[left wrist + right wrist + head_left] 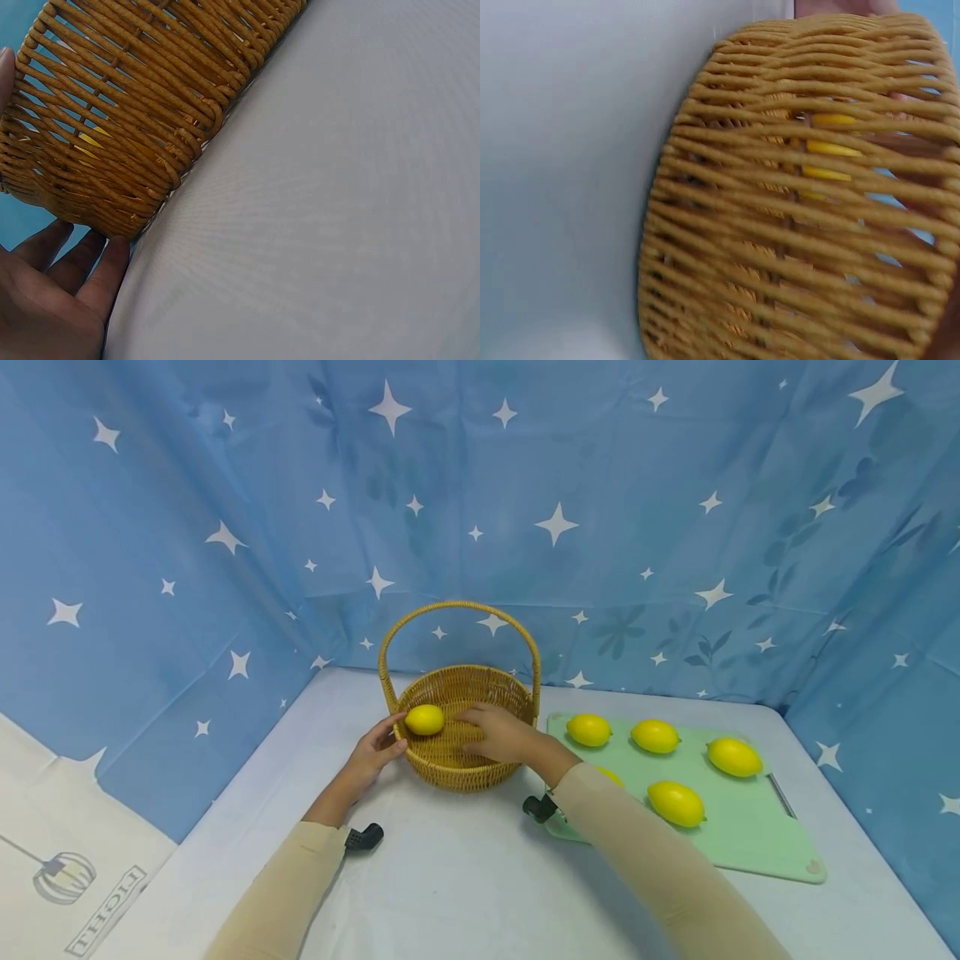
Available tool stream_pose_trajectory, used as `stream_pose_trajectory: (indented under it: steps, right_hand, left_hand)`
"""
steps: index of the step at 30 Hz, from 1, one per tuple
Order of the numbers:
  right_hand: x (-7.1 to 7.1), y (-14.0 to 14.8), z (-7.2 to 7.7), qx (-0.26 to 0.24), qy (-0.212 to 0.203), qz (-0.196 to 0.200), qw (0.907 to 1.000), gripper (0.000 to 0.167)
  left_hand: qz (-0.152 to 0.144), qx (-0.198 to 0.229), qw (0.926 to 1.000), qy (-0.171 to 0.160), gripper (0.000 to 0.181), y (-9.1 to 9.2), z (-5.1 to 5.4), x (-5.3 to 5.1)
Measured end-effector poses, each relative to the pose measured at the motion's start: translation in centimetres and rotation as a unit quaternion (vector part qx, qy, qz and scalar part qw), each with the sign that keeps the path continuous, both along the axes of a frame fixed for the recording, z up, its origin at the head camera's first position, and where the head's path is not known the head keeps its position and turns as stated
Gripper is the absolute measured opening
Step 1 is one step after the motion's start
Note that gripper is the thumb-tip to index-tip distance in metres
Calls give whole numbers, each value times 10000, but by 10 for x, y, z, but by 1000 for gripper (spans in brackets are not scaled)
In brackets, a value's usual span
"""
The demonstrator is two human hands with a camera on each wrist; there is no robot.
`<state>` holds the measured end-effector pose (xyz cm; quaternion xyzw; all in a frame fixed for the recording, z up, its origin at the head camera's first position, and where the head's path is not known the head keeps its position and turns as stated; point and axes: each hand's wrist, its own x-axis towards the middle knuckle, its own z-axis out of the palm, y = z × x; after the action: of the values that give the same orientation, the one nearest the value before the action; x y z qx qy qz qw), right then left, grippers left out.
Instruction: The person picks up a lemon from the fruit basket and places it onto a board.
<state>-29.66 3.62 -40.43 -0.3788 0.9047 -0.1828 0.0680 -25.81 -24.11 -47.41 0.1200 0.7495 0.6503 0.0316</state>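
Note:
A woven wicker basket (468, 777) with a tall arched handle stands on the white table. Inside it, at the left, lies a yellow lemon (425, 720); bits of yellow show through the weave in both wrist views. My left hand (372, 753) rests against the basket's left side. In the left wrist view its fairly straight fingers (105, 281) touch the outer wall, and a fingertip shows by the rim. My right hand (497, 733) reaches over the right rim into the basket, fingers apart, with nothing seen between them. The weave hides most of it in the right wrist view.
A pale green cutting board (757, 827) lies on the right with several lemons (677, 803) on it; one is partly covered by my right forearm. A blue star-patterned curtain (480, 485) hangs behind and beside the table. Black wrist devices (365, 837) sit at both cuffs.

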Motion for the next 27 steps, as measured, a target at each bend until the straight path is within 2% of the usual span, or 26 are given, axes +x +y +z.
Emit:
stream_pose_trajectory:
  steps: [1,4,6,8,18,23,27]
  right_hand:
    - [-1,-2,-1,11,8,-14,10000,57]
    - [-4,-10,-6,85,45,-115,9999,59]
    - [-6,-15,-9,116,85,-158,9998,59]
    - [-7,-20,-10,136,102,-195,9997,60]
    - [-14,-46,-15,26,57,-439,9990,67]
    - [-14,-58,-22,87,-78,-588,9982,69]
    - [-16,-66,-22,79,-65,-591,9982,70]
  left_hand:
    - [-5,2,10000,0,57,0,0,0]
    - [2,4,10000,67,56,-3,-10,-7]
    - [34,-12,10000,9,56,-2,-10,-8]
    - [65,-31,10000,62,56,-3,-16,-12]
    - [160,-51,9998,92,56,-4,-17,-12]
    - [26,-29,10000,-31,57,-4,-19,-12]
    - [-36,-21,10000,75,57,-6,-18,-13]
